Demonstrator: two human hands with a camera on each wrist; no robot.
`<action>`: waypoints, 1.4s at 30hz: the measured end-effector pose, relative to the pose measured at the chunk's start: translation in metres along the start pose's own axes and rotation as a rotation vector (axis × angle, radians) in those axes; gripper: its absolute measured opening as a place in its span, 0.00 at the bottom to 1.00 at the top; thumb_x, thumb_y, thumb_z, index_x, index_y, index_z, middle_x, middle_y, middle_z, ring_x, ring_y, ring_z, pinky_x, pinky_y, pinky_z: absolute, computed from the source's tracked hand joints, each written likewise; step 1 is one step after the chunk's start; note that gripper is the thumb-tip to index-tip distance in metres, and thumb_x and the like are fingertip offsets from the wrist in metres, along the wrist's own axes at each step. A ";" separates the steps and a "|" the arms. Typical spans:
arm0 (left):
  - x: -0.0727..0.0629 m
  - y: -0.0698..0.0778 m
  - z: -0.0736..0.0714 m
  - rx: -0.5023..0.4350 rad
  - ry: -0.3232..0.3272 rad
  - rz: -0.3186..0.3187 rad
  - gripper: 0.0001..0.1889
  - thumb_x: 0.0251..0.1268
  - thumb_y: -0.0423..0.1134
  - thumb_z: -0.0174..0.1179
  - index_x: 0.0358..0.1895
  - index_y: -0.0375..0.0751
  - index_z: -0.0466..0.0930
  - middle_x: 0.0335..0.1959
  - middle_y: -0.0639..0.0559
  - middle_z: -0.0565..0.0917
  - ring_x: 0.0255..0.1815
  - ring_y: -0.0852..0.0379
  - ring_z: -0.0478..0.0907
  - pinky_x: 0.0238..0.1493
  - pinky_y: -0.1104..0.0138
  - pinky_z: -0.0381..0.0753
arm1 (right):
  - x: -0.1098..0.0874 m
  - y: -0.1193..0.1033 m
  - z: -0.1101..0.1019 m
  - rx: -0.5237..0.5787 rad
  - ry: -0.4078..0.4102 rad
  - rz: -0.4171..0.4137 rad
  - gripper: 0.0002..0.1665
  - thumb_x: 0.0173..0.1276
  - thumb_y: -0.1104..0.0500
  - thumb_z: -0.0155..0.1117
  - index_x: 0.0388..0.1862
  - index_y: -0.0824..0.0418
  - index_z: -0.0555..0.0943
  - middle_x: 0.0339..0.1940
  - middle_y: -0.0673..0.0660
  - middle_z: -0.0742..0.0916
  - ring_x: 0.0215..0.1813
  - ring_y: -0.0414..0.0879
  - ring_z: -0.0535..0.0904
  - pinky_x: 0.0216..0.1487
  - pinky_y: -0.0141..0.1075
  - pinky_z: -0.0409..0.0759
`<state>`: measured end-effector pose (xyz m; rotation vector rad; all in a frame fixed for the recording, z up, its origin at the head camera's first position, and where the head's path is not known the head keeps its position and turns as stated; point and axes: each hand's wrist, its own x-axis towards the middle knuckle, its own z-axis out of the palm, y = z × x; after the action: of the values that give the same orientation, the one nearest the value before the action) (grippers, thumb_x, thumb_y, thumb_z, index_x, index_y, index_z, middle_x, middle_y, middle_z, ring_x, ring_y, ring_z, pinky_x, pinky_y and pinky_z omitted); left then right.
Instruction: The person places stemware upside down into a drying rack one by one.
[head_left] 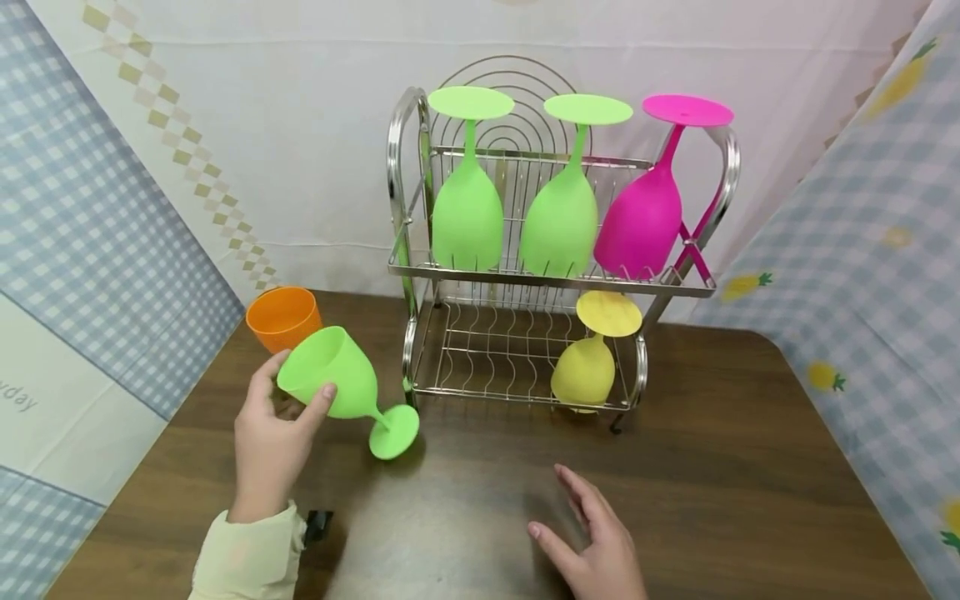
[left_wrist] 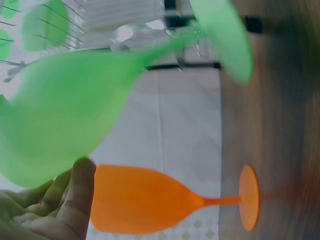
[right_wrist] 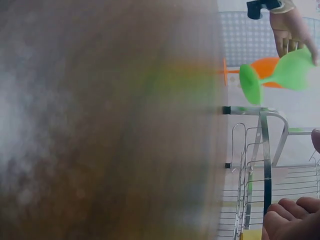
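My left hand [head_left: 273,437] holds a green plastic goblet [head_left: 337,375] by its bowl, thumb on the near side. The goblet tilts, its mouth up to the left and its foot low to the right. Just behind it an orange goblet [left_wrist: 145,200] stands upright on the table, partly hidden in the head view. My right hand [head_left: 592,542] hovers over the table at the lower right, fingers apart and holding nothing. A two-tier metal dish rack [head_left: 517,392] stands at the back. Upside down on its upper tier are two green goblets [head_left: 468,217] and a magenta goblet [head_left: 643,221].
A yellow goblet [head_left: 585,371] sits upside down at the right end of the lower tier. The brown wooden table [head_left: 465,500] reaches back to a white cloth wall [head_left: 322,167]. Blue checked cloth [head_left: 862,250] hangs at both sides.
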<state>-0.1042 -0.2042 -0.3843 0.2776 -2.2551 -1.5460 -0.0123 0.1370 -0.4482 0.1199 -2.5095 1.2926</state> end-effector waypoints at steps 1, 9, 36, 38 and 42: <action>-0.003 0.002 -0.001 -0.017 -0.025 -0.004 0.36 0.63 0.43 0.70 0.74 0.49 0.66 0.58 0.48 0.79 0.48 0.63 0.79 0.44 0.82 0.78 | 0.000 0.000 0.000 -0.002 0.000 -0.002 0.42 0.51 0.59 0.83 0.65 0.61 0.77 0.62 0.55 0.83 0.61 0.53 0.80 0.59 0.16 0.69; -0.021 0.017 0.007 -0.144 -0.234 0.037 0.25 0.69 0.35 0.63 0.69 0.40 0.72 0.52 0.50 0.80 0.47 0.61 0.79 0.45 0.76 0.80 | 0.001 0.002 -0.001 -0.011 0.002 0.012 0.43 0.47 0.63 0.84 0.64 0.61 0.78 0.62 0.53 0.84 0.61 0.52 0.80 0.59 0.15 0.69; -0.072 0.038 0.074 -0.738 -1.006 0.031 0.30 0.75 0.46 0.56 0.67 0.23 0.67 0.51 0.44 0.84 0.46 0.57 0.83 0.48 0.62 0.86 | 0.053 -0.024 -0.013 -0.072 0.316 -1.312 0.24 0.76 0.61 0.56 0.60 0.79 0.69 0.68 0.74 0.73 0.75 0.60 0.66 0.74 0.41 0.67; -0.075 0.039 0.077 -0.800 -1.038 0.008 0.30 0.76 0.45 0.54 0.67 0.20 0.65 0.50 0.46 0.84 0.45 0.57 0.84 0.47 0.62 0.87 | 0.057 -0.029 -0.014 -0.079 0.375 -1.425 0.21 0.77 0.63 0.53 0.59 0.78 0.70 0.65 0.76 0.75 0.72 0.63 0.69 0.74 0.44 0.68; -0.081 0.041 0.081 -0.867 -1.068 -0.040 0.30 0.76 0.43 0.53 0.66 0.16 0.64 0.50 0.48 0.84 0.45 0.58 0.84 0.48 0.63 0.86 | 0.058 -0.034 -0.013 -0.050 0.447 -1.531 0.19 0.82 0.62 0.45 0.60 0.77 0.73 0.64 0.76 0.77 0.70 0.66 0.70 0.74 0.48 0.68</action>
<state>-0.0633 -0.0897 -0.3882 -0.9479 -1.8150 -2.9335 -0.0567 0.1318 -0.3968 1.2479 -1.3049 0.4552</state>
